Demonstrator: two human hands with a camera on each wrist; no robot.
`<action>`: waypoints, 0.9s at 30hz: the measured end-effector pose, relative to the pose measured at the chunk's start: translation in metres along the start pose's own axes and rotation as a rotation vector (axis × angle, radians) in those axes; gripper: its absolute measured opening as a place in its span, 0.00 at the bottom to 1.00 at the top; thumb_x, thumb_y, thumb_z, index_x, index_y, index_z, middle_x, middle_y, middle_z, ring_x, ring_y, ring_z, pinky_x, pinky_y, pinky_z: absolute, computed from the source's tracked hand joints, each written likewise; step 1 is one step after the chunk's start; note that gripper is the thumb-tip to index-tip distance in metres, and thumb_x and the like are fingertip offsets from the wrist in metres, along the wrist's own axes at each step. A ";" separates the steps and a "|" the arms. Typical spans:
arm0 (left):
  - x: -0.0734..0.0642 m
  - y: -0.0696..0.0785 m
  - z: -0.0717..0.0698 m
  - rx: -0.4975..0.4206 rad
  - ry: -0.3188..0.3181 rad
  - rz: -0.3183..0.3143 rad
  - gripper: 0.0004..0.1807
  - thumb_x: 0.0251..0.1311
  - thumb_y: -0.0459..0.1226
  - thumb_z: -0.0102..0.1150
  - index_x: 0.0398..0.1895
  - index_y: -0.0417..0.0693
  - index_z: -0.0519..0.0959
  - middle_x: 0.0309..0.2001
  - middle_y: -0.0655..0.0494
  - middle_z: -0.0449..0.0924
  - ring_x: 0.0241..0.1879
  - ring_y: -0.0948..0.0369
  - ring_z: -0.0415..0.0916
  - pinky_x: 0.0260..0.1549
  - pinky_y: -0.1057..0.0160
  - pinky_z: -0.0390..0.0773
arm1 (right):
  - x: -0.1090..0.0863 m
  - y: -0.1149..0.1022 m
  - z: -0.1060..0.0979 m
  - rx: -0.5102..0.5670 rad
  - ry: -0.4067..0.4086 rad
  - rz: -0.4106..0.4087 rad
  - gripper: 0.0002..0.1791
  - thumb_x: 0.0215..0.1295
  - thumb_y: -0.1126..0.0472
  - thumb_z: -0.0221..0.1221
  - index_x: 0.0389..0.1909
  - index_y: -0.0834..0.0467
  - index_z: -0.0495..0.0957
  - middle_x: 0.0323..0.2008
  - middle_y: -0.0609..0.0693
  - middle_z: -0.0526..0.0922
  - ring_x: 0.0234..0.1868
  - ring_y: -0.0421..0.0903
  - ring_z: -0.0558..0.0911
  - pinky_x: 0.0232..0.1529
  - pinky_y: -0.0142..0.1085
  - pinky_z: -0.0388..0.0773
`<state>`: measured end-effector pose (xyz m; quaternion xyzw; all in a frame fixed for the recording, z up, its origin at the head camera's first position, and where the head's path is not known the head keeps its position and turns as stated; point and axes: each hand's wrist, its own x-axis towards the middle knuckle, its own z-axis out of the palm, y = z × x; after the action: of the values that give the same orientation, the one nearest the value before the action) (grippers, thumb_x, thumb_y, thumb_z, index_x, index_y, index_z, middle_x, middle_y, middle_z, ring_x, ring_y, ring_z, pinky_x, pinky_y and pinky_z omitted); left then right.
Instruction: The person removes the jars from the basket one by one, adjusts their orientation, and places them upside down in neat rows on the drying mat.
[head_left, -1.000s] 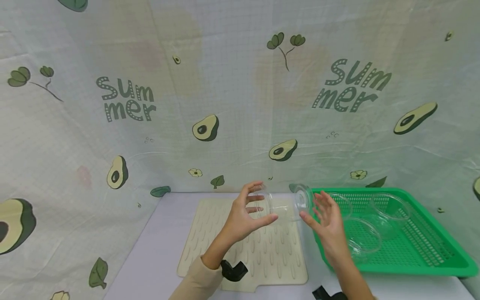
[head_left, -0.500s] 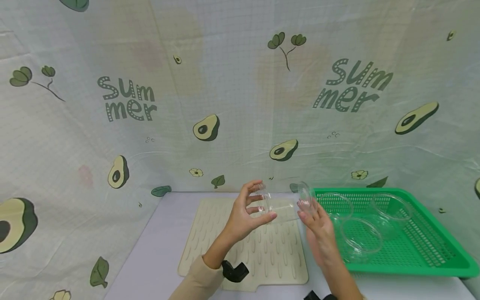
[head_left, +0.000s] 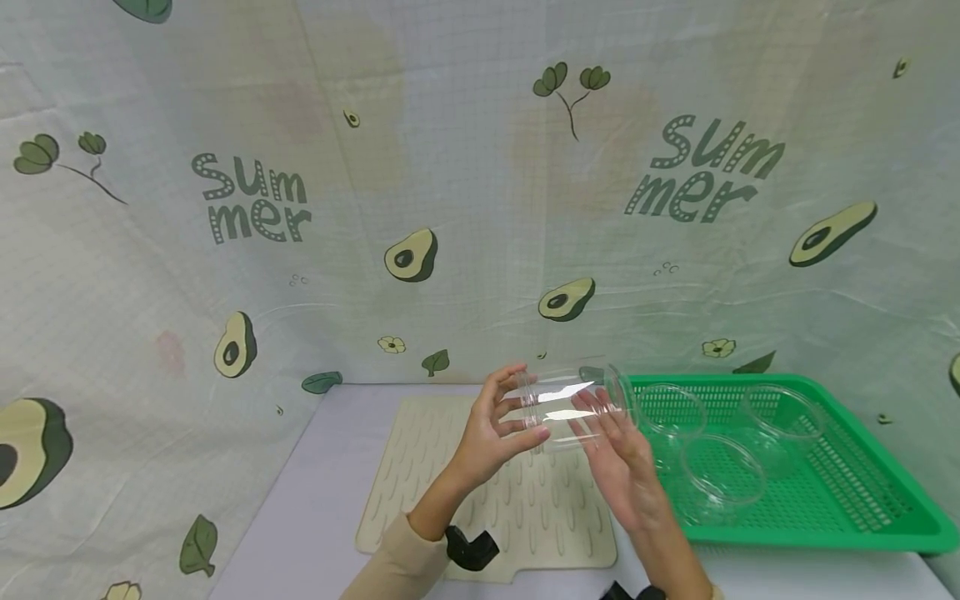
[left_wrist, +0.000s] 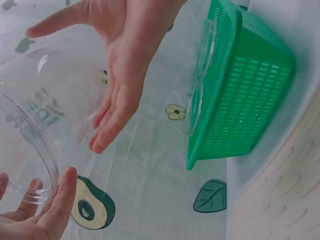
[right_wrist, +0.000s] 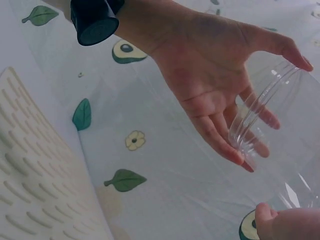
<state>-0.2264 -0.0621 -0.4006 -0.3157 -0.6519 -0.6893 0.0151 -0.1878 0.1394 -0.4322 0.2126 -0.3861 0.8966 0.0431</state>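
A clear jar point(head_left: 566, 408) lies on its side in the air above the mat. My left hand point(head_left: 487, 429) grips its left end by the ridged rim, the thumb in front and the fingers behind. In the right wrist view the same left hand point(right_wrist: 215, 82) curves round that rim point(right_wrist: 265, 100). My right hand point(head_left: 626, 475) is at the jar's other end, its long fingers seen through the clear wall. In the left wrist view the right hand point(left_wrist: 132, 65) has straight fingers and a thumb spread wide beside the jar.
A green perforated basket point(head_left: 825, 540) on the right holds three clear jars, one of them a front jar point(head_left: 723, 475). A cream ridged mat point(head_left: 420, 500) lies on the white table point(head_left: 300, 517). Behind hangs a printed cloth point(head_left: 465, 167).
My right hand has moved left and in against the jar's far end, its fingers now behind the wall. The left hand keeps its grip with little movement.
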 end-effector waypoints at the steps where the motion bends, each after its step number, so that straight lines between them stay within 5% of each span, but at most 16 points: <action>1: 0.000 0.000 0.000 -0.004 -0.001 -0.004 0.44 0.58 0.43 0.71 0.74 0.48 0.58 0.68 0.47 0.65 0.61 0.43 0.70 0.55 0.39 0.75 | 0.000 0.001 -0.001 0.006 -0.010 -0.006 0.31 0.77 0.59 0.49 0.73 0.62 0.48 0.70 0.58 0.64 0.73 0.54 0.60 0.69 0.40 0.64; 6: -0.002 -0.003 -0.003 -0.012 -0.006 -0.005 0.45 0.59 0.45 0.70 0.74 0.46 0.57 0.69 0.46 0.65 0.61 0.44 0.71 0.55 0.41 0.76 | 0.003 0.005 -0.003 0.061 -0.022 -0.015 0.26 0.77 0.61 0.48 0.71 0.61 0.54 0.66 0.55 0.70 0.71 0.54 0.65 0.69 0.43 0.63; 15: -0.003 -0.004 -0.007 -0.025 -0.026 -0.007 0.44 0.58 0.46 0.70 0.74 0.51 0.58 0.69 0.42 0.63 0.62 0.40 0.69 0.54 0.50 0.78 | 0.004 0.007 0.001 0.099 0.029 0.042 0.32 0.78 0.61 0.44 0.73 0.64 0.40 0.68 0.52 0.68 0.74 0.56 0.58 0.71 0.44 0.60; 23: -0.005 -0.004 -0.018 0.061 -0.063 -0.031 0.48 0.57 0.49 0.71 0.77 0.60 0.53 0.72 0.46 0.60 0.66 0.43 0.65 0.57 0.51 0.76 | 0.006 0.012 -0.001 0.119 0.016 0.028 0.28 0.77 0.62 0.45 0.71 0.63 0.49 0.63 0.55 0.67 0.70 0.57 0.63 0.71 0.46 0.59; 27: -0.008 -0.003 -0.028 0.159 -0.066 -0.001 0.50 0.57 0.51 0.71 0.78 0.61 0.51 0.72 0.48 0.60 0.69 0.47 0.62 0.61 0.48 0.72 | 0.009 0.013 -0.004 0.158 -0.018 0.009 0.18 0.77 0.64 0.45 0.64 0.61 0.64 0.63 0.55 0.67 0.72 0.58 0.61 0.72 0.47 0.58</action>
<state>-0.2334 -0.0904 -0.4056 -0.3355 -0.7051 -0.6245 0.0183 -0.2000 0.1324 -0.4393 0.2215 -0.3154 0.9225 0.0185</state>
